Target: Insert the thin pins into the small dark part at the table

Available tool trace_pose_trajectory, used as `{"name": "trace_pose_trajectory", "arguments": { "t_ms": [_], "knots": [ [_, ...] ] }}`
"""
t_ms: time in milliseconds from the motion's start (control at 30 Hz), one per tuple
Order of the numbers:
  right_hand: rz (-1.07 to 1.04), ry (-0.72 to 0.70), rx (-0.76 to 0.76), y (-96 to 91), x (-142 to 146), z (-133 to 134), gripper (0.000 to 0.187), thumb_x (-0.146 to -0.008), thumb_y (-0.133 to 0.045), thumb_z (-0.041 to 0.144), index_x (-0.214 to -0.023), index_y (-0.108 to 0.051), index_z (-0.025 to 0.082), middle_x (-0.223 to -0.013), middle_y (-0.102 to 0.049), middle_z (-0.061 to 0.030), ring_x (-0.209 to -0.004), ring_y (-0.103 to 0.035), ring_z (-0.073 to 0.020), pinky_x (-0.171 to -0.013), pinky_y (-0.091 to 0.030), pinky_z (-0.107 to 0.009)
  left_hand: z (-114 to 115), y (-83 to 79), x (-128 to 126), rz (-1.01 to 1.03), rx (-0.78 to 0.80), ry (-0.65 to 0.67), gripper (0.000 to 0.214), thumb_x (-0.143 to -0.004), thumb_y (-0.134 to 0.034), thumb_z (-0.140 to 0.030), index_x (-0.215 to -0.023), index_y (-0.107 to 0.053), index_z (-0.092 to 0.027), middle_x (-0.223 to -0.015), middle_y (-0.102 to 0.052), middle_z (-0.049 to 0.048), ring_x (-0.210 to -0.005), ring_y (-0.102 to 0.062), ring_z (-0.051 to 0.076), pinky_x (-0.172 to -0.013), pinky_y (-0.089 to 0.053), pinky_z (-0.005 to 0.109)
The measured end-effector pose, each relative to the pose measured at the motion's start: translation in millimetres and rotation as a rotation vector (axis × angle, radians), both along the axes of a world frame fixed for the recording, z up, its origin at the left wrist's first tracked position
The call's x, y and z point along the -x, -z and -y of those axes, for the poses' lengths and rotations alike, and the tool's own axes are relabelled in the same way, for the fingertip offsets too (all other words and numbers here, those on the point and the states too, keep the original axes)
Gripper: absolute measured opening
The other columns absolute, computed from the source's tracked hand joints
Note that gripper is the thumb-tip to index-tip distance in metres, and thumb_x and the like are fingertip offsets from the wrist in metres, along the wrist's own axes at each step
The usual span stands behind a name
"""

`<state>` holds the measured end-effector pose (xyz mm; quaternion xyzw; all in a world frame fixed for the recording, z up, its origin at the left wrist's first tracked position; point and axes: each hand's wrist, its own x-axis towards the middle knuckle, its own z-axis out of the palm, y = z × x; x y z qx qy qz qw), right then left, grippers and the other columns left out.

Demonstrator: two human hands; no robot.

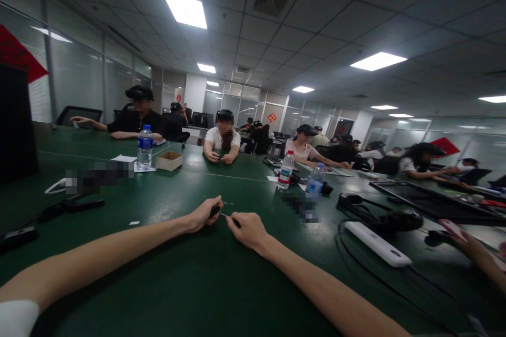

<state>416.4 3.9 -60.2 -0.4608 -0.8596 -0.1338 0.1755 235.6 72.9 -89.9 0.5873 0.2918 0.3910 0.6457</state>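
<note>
Both my arms reach forward over a dark green table (185, 274). My left hand (202, 214) is closed in a pinch on a small dark object (214, 210) at its fingertips. My right hand (248, 230) is closed too, gripping another small dark piece (236, 222). A thin light strand (225, 215) runs between the two hands, which sit a few centimetres apart just above the tabletop. What the small pieces are is too small to tell.
Water bottles (144, 147) (285, 169) (315, 180) and a small cardboard box (169, 160) stand further back. A white power strip (377, 243), black cables and a headset (399, 219) lie at right. Several seated people line the far side; another person's hand with a pink phone (454, 230) is at right.
</note>
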Motion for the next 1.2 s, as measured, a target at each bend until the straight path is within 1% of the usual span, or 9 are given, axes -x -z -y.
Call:
{"name": "trace_pose_trajectory", "arguments": {
  "t_ms": [133, 333, 467, 667, 833, 1033, 1200],
  "knots": [
    [-0.018, 0.069, 0.047, -2.3, -4.7, -3.7, 0.047, -0.095, -0.026, 0.044, -0.082, -0.065, 0.020, -0.077, -0.067, -0.0030, -0.063, -0.058, -0.0103, -0.061, -0.037, -0.019, -1.5, 0.7, 0.8, 0.014, 0.014, 0.023, 0.045, -0.080, -0.035, -0.064, -0.075, -0.040, -0.019, -0.047, -0.030, -0.0076, -0.036, -0.023, 0.006, -0.038, -0.014, 0.018],
    [-0.021, 0.098, 0.061, 0.0, -3.3, -3.5, 0.048, -0.095, -0.026, 0.046, -0.084, -0.065, 0.020, -0.079, -0.067, -0.0035, -0.065, -0.059, -0.0110, -0.063, -0.038, -0.020, 2.1, -2.9, 0.6, 0.038, 0.037, 0.023, 0.044, -0.079, -0.037, -0.063, -0.076, -0.041, -0.019, -0.047, -0.031, -0.0072, -0.037, -0.024, 0.006, -0.039, -0.015, 0.018],
    [-0.015, 0.114, 0.064, 0.1, -3.9, -4.1, 0.048, -0.095, -0.026, 0.046, -0.084, -0.065, 0.020, -0.080, -0.067, -0.0041, -0.066, -0.060, -0.0113, -0.063, -0.038, -0.020, 1.6, -2.7, 0.2, 0.044, 0.060, -0.025, 0.041, -0.078, -0.041, -0.059, -0.077, -0.043, -0.019, -0.049, -0.037, -0.0056, -0.040, -0.029, 0.007, -0.040, -0.018, 0.018],
    [-0.011, 0.128, 0.084, -2.2, -3.9, -2.7, 0.048, -0.095, -0.026, 0.046, -0.086, -0.065, 0.020, -0.082, -0.068, -0.0045, -0.067, -0.060, -0.0120, -0.063, -0.039, -0.020, 0.8, -1.5, -0.2, 0.044, 0.063, -0.051, 0.041, -0.076, -0.045, -0.059, -0.077, -0.044, -0.018, -0.052, -0.037, -0.0054, -0.042, -0.031, 0.007, -0.041, -0.020, 0.017],
    [-0.020, 0.125, 0.079, -2.1, -3.2, -1.9, 0.047, -0.094, -0.027, 0.046, -0.086, -0.065, 0.020, -0.082, -0.068, -0.0045, -0.067, -0.060, -0.0123, -0.064, -0.040, -0.021, 4.8, -4.5, -0.6, 0.040, 0.017, -0.040, 0.038, -0.077, -0.047, -0.056, -0.078, -0.045, -0.018, -0.052, -0.035, -0.0063, -0.041, -0.029, 0.006, -0.040, -0.019, 0.018],
    [-0.024, 0.127, 0.082, -2.2, -3.0, -1.9, 0.047, -0.094, -0.027, 0.046, -0.086, -0.065, 0.020, -0.082, -0.068, -0.0044, -0.068, -0.060, -0.0123, -0.065, -0.041, -0.021, 8.7, -7.7, -0.1, 0.012, -0.063, 0.006, 0.036, -0.073, -0.059, -0.050, -0.076, -0.042, -0.018, -0.053, -0.036, -0.0074, -0.041, -0.028, 0.004, -0.040, -0.018, 0.017],
    [-0.026, 0.107, 0.073, -0.1, -3.7, -3.8, 0.047, -0.095, -0.026, 0.046, -0.085, -0.065, 0.020, -0.080, -0.067, -0.0036, -0.065, -0.060, -0.0116, -0.062, -0.040, -0.020, 8.6, -7.5, 0.3, -0.039, -0.084, -0.002, 0.039, -0.071, -0.062, -0.051, -0.078, -0.043, -0.017, -0.055, -0.038, -0.0073, -0.040, -0.029, 0.003, -0.040, -0.018, 0.017]
  ]
}}
